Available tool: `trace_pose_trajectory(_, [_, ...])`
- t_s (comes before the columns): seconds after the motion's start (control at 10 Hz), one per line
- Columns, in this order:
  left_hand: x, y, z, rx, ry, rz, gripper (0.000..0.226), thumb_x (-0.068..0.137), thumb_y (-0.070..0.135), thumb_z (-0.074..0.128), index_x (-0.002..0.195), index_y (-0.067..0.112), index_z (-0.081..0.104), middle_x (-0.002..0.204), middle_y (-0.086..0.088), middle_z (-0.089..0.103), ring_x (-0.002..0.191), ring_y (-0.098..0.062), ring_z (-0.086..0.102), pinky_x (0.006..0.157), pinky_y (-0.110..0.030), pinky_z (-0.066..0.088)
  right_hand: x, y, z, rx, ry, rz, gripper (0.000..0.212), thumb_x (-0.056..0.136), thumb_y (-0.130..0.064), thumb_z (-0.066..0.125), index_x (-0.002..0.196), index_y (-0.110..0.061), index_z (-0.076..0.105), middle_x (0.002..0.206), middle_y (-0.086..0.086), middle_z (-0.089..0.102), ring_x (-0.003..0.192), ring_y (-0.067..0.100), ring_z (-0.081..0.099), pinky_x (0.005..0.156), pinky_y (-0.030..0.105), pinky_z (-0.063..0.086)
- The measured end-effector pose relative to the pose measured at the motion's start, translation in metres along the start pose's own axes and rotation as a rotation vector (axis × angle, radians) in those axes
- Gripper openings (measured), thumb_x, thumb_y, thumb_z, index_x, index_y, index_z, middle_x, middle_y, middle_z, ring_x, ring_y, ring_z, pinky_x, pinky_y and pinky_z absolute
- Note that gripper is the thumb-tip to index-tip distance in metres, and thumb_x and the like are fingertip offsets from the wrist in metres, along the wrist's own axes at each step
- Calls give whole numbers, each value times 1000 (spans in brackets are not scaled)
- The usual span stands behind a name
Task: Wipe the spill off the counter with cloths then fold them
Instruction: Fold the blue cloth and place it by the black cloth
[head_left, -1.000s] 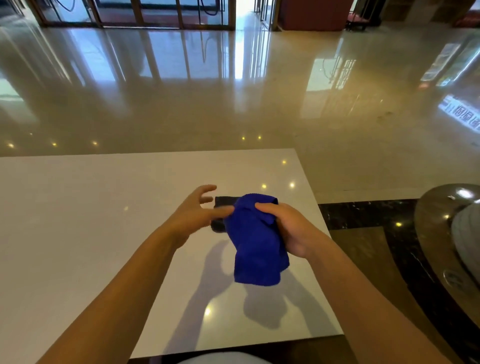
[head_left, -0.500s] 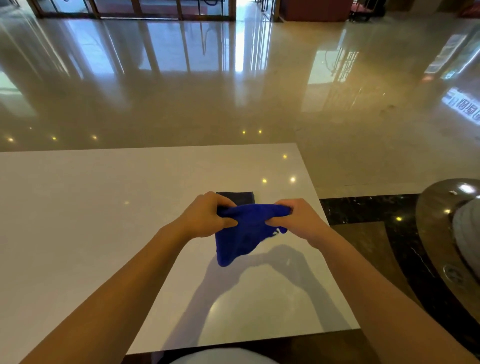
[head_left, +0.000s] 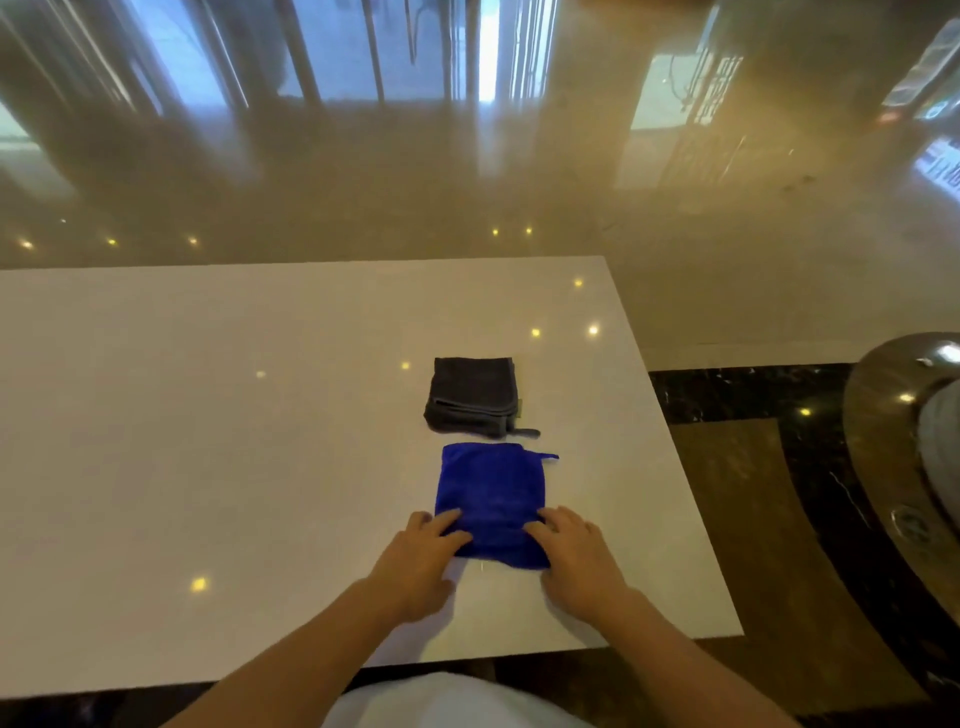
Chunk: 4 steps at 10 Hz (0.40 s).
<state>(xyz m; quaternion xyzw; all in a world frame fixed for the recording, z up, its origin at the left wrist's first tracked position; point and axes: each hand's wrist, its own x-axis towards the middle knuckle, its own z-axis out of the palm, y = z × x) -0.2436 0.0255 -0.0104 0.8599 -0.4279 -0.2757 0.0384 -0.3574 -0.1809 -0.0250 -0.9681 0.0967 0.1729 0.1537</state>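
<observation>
A blue cloth (head_left: 493, 493) lies folded into a flat square on the white counter (head_left: 208, 441), towards its right side. My left hand (head_left: 421, 561) rests on the cloth's near left corner, fingers spread flat. My right hand (head_left: 576, 556) presses the near right corner the same way. Just beyond the blue cloth sits a dark grey cloth (head_left: 472, 395), folded into a thick square, with a small gap between the two. No spill shows on the counter.
The counter's right edge (head_left: 685, 467) drops to a dark marble floor. A round metal basin (head_left: 904, 441) stands at the far right. Glossy beige floor stretches beyond the counter's far edge.
Both hands held the blue cloth up in the air; now it lies folded flat on the counter with both hands pressing its near edge. The grey cloth is now fully visible.
</observation>
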Motion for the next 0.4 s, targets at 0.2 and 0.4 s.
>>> trace_pose_trajectory(0.2, [3, 4, 5, 63, 24, -16, 52, 93, 24, 57, 143, 25, 42, 163, -6, 27, 137, -34, 37, 110, -41, 41, 17, -28, 18, 49, 132, 115, 64, 92, -41, 49, 152, -25, 34, 165, 11, 24, 151, 32, 19, 121, 49, 22])
trace_pose_trajectory(0.4, [12, -16, -33, -165, -58, 5, 60, 90, 28, 62, 147, 30, 41, 160, -1, 37, 140, -25, 38, 115, -39, 33, 42, -27, 4, -146, -335, 113, 88, 94, -62, 42, 158, -29, -8, 168, 9, -16, 153, 40, -11, 118, 66, -1])
